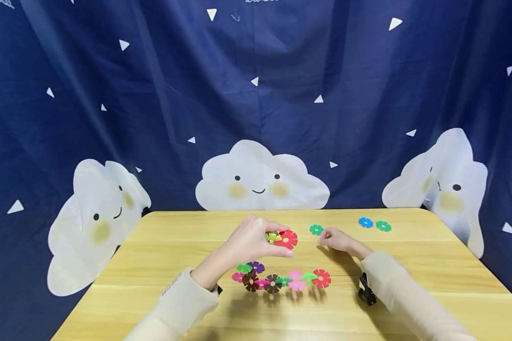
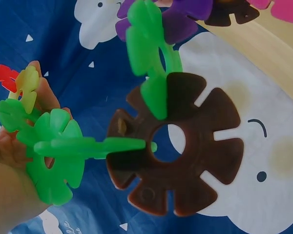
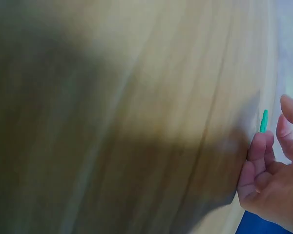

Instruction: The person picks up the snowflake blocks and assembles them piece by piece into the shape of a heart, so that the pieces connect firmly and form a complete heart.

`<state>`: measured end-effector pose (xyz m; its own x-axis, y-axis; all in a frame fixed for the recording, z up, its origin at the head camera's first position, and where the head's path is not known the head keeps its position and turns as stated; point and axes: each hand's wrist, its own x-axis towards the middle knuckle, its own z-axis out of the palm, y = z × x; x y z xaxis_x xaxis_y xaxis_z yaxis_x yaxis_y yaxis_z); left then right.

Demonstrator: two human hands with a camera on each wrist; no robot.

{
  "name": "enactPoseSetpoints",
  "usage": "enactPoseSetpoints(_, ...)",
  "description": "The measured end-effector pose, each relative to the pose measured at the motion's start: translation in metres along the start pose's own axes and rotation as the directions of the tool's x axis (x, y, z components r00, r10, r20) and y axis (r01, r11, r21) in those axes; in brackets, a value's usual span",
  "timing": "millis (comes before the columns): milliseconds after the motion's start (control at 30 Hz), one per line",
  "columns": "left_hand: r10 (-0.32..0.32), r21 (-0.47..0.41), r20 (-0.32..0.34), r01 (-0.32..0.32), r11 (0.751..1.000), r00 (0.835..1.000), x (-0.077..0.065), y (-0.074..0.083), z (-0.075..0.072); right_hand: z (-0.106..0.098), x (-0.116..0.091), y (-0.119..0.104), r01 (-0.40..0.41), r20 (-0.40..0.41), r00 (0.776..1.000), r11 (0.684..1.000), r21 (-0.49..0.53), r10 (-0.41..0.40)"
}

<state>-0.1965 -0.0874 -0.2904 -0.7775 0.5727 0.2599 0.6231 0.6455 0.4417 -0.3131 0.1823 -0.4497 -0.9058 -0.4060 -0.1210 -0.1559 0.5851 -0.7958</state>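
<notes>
My left hand [image 1: 253,239] pinches a linked chain of flower-shaped plastic discs with slotted petals. Thumb and fingers are at its upper end, around a red disc [image 1: 286,239] and a yellow disc [image 1: 271,237]. From there the chain hangs down and curves right over the table, ending in another red disc [image 1: 321,278]. Close in the left wrist view are a brown disc [image 2: 205,141] and green discs [image 2: 58,170]. My right hand [image 1: 337,238] is low at the table, its loosely bent fingertips right beside a loose green disc [image 1: 316,229], which shows edge-on in the right wrist view.
Farther back on the right of the wooden table [image 1: 431,265] lie a blue disc [image 1: 365,222] and a second green disc [image 1: 383,226]. A dark blue curtain [image 1: 256,109] with white clouds hangs behind the table's far edge.
</notes>
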Motion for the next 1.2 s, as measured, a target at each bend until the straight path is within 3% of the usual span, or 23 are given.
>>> enactPoseSetpoints(167, 0.015, -0.003, 0.008, -0.015, 1.000, 1.000, 0.001, 0.001, 0.001, 0.003, 0.002, -0.006, 0.012, 0.067, 0.998, 0.994, -0.111, -0.005)
enactPoseSetpoints(433, 0.026, -0.010, 0.009, -0.025, 1.000, 1.000, 0.001, 0.001, 0.002, 0.006, 0.003, -0.007, 0.049, 0.000, 0.999, 0.985, -0.163, -0.050)
enactPoseSetpoints(567, 0.028, -0.010, 0.021, -0.027, 1.000, 0.999, 0.001, 0.001, 0.003, 0.008, 0.000, -0.008, 0.084, 0.080, 0.994, 0.976, -0.200, -0.070)
enactPoseSetpoints(700, 0.018, -0.016, 0.030, -0.018, 1.000, 0.999, 0.001, 0.001, 0.004, 0.012, -0.004, -0.012, 0.160, 0.194, 0.974, 0.964, -0.214, -0.119)
enactPoseSetpoints(767, 0.012, -0.015, 0.030, -0.011, 1.000, 0.999, 0.001, 0.001, 0.004, 0.014, -0.006, -0.013, 0.177, 0.210, 0.969, 0.958, -0.228, -0.129)
enactPoseSetpoints(900, 0.010, -0.013, 0.026, -0.009, 1.000, 1.000, 0.001, 0.001, 0.005, 0.013, -0.012, -0.014, 0.143, 0.145, 0.983, 0.959, -0.245, -0.110)
enactPoseSetpoints(1000, 0.013, -0.009, 0.023, -0.013, 1.000, 1.000, 0.001, 0.003, 0.004, 0.007, -0.018, -0.019, 0.145, 0.102, 0.987, 0.969, -0.198, -0.127)
enactPoseSetpoints(1200, 0.011, -0.012, 0.017, -0.011, 1.000, 1.000, 0.002, 0.003, 0.004, -0.012, -0.035, -0.049, 0.306, 0.008, 0.952, 0.951, -0.039, -0.306)
